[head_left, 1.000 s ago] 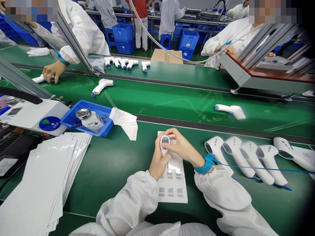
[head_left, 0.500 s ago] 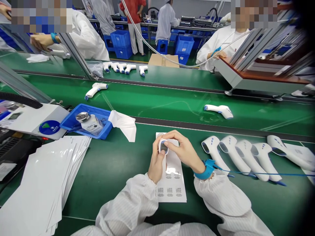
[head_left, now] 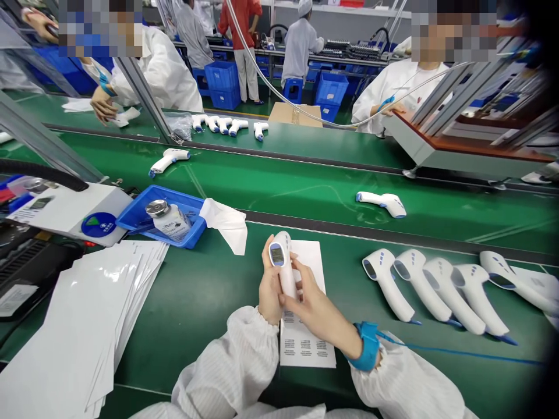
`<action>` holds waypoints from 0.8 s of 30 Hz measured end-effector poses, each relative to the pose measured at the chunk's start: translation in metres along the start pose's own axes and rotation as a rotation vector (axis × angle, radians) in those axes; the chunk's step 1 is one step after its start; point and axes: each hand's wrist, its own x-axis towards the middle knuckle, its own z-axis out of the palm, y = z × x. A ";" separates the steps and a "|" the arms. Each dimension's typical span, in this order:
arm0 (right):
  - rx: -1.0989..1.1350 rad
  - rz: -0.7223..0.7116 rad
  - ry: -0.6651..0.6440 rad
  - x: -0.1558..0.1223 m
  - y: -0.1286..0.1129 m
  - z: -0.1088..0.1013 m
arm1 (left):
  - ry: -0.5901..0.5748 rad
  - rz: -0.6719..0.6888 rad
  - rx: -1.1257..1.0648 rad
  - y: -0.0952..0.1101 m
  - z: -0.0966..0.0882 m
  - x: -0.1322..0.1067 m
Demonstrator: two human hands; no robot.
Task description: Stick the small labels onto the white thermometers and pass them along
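Observation:
A white infrared thermometer (head_left: 286, 273) with a small blue-edged screen is held between both hands above the bench. My left hand (head_left: 269, 285) wraps its left side near the screen end. From the right, my right hand (head_left: 312, 299) grips the handle lower down, thumb across the front; a blue wrist strap (head_left: 367, 346) circles that wrist. Under the hands lies a white sheet of printed labels (head_left: 308, 343), partly covered by them. Several like thermometers (head_left: 386, 285) lie in a slanted row to the right.
At left are a stack of white sheets (head_left: 87, 326), a blue tray (head_left: 196, 233) holding a metal-capped bottle (head_left: 168, 220), and a white cloth (head_left: 227, 224). Thermometers lie on the green conveyor belt (head_left: 271, 180) beyond. Co-workers sit across it. A blue cord trails from my right wrist.
The thermometer has turned so its handle and screen face up toward me. My right hand has moved from the screen end down to the handle. A co-worker's hand at far left has lowered to the bench.

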 end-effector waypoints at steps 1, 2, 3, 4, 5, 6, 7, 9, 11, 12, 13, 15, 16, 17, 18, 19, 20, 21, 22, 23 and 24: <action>-0.074 -0.027 0.005 0.005 0.001 -0.003 | -0.019 -0.015 -0.014 0.001 0.000 0.001; -0.151 -0.053 0.031 0.013 0.001 -0.008 | -0.032 -0.018 -0.009 0.002 -0.001 0.001; -0.232 -0.067 0.072 0.025 0.000 -0.013 | -0.036 -0.015 0.016 0.003 -0.001 0.002; -0.314 -0.071 0.124 0.041 -0.001 -0.019 | -0.034 -0.011 0.059 0.003 -0.002 0.002; -0.403 -0.061 0.182 0.061 -0.003 -0.026 | -0.028 -0.010 0.115 0.002 -0.003 0.002; -0.496 -0.041 0.238 0.082 -0.006 -0.034 | -0.022 -0.012 0.171 0.002 -0.005 0.003; -0.585 -0.034 0.294 0.104 -0.008 -0.043 | -0.017 -0.018 0.221 0.002 -0.006 0.003; -0.751 -0.032 0.381 0.145 -0.012 -0.067 | -0.017 -0.029 0.299 0.001 -0.010 0.004; -0.802 0.029 0.488 0.173 -0.011 -0.098 | -0.028 -0.033 0.348 0.002 -0.014 0.005; -0.810 0.081 0.552 0.180 -0.008 -0.115 | -0.031 -0.034 0.364 0.003 -0.016 0.005; -0.811 0.147 0.622 0.181 -0.003 -0.134 | -0.031 -0.031 0.375 0.003 -0.017 0.006; -0.805 0.300 0.755 0.174 0.011 -0.171 | -0.037 -0.016 0.383 0.003 -0.019 0.007; -0.792 0.385 0.807 0.168 0.019 -0.189 | -0.048 -0.006 0.381 0.002 -0.019 0.008; -0.776 0.464 0.844 0.161 0.028 -0.205 | -0.064 0.002 0.375 0.002 -0.019 0.009; -0.763 0.532 0.870 0.154 0.036 -0.219 | -0.083 0.009 0.366 0.001 -0.019 0.010; -0.748 0.586 0.878 0.149 0.044 -0.230 | -0.099 0.013 0.355 0.001 -0.019 0.011; -0.738 0.625 0.883 0.144 0.052 -0.237 | -0.106 0.013 0.343 0.001 -0.018 0.012; -0.729 0.648 0.883 0.142 0.058 -0.241 | -0.102 0.013 0.332 0.001 -0.018 0.013; -0.724 0.656 0.880 0.140 0.064 -0.243 | -0.086 0.015 0.320 0.001 -0.019 0.014; -0.722 0.652 0.876 0.140 0.068 -0.241 | -0.060 0.019 0.305 0.002 -0.019 0.015; -0.722 0.638 0.867 0.140 0.071 -0.239 | -0.029 0.026 0.283 0.004 -0.020 0.016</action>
